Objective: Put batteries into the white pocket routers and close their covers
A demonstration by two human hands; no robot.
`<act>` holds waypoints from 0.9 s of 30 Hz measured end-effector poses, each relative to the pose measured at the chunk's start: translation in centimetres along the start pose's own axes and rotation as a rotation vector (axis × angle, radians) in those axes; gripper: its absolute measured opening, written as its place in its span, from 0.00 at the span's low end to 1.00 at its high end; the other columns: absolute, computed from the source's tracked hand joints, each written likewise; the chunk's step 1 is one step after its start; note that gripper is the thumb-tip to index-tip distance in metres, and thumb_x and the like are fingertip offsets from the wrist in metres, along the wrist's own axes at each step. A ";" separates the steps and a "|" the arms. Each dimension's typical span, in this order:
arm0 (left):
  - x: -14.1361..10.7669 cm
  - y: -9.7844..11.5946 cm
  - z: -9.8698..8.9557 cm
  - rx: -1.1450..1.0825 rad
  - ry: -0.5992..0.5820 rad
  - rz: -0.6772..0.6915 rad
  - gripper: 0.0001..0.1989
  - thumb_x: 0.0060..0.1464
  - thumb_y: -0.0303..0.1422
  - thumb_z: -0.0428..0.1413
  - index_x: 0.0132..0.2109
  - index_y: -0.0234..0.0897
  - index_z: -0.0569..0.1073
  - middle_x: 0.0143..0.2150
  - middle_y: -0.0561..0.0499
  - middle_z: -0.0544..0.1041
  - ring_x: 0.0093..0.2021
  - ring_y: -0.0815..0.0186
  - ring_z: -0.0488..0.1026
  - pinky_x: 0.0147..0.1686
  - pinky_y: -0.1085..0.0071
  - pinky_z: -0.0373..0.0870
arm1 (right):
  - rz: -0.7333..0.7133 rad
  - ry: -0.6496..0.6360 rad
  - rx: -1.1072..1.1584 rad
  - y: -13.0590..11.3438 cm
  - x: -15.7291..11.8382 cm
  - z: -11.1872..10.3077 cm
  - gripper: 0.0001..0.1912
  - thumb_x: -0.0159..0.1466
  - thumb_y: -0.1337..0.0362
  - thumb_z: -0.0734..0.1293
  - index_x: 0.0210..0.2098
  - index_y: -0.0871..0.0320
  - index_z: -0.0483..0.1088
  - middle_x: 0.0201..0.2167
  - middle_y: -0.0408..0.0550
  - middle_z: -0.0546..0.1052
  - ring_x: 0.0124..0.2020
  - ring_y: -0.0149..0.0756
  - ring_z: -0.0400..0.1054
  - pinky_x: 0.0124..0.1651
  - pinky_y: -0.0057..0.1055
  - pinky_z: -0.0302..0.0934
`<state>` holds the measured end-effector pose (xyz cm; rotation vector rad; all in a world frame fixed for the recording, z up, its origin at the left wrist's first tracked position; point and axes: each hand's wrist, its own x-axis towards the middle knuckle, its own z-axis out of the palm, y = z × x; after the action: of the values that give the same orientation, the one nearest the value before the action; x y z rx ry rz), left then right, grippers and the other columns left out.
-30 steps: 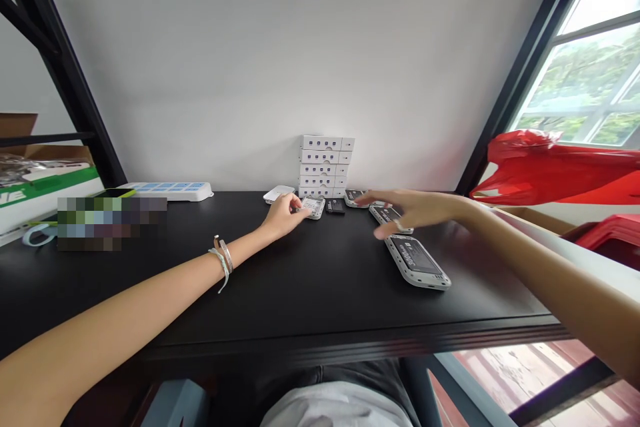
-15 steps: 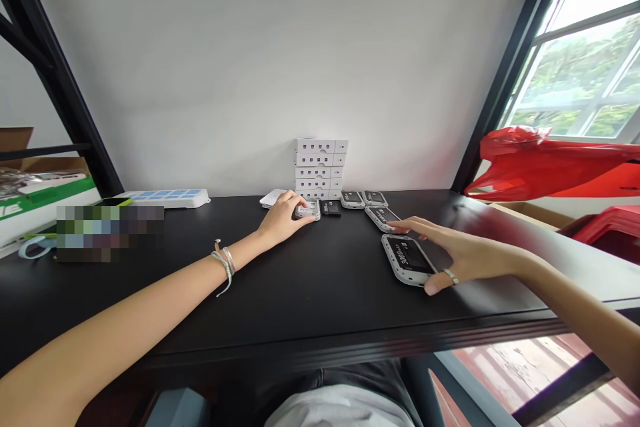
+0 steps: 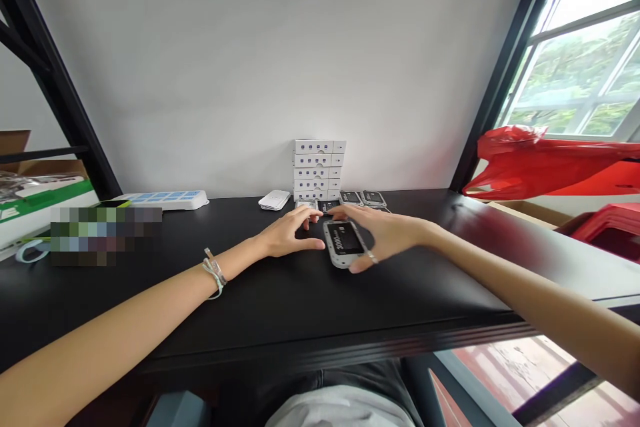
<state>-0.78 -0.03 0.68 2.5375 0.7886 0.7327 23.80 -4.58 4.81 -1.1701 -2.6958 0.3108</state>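
Grey-framed black device (image 3: 343, 244) sits pinched in the right hand (image 3: 386, 231) mid-bench (image 3: 250, 307), left hand (image 3: 286, 233) spread flat just beside; a loose pinch could drop it against the smaller devices (image 3: 350, 198).

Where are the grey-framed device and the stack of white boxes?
grey-framed device (image 3: 344, 239), head view, on its black face
stack of white boxes (image 3: 313, 173), head view, on the front of a middle box

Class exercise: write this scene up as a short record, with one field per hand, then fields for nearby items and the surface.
Left hand: open, fingertips beside a small white-framed device.
Right hand: gripping a grey-framed device marked 3000.
Nearby: stacked white boxes; red plastic bag.
Surface: black tabletop.
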 end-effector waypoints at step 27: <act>-0.1 2.4 -0.1 0.096 -0.034 -0.183 0.56 0.32 0.53 0.65 0.65 0.44 0.48 0.54 0.41 0.67 0.53 0.45 0.66 0.47 0.53 0.67 | 0.217 0.063 0.323 -0.7 5.2 1.3 0.22 0.55 0.44 0.66 0.29 0.56 0.59 0.30 0.43 0.66 0.32 0.35 0.60 0.30 0.30 0.54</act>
<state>0.02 -1.91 1.86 2.5112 1.0513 0.6044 19.48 -1.33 4.21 -1.3423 -2.3518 0.6990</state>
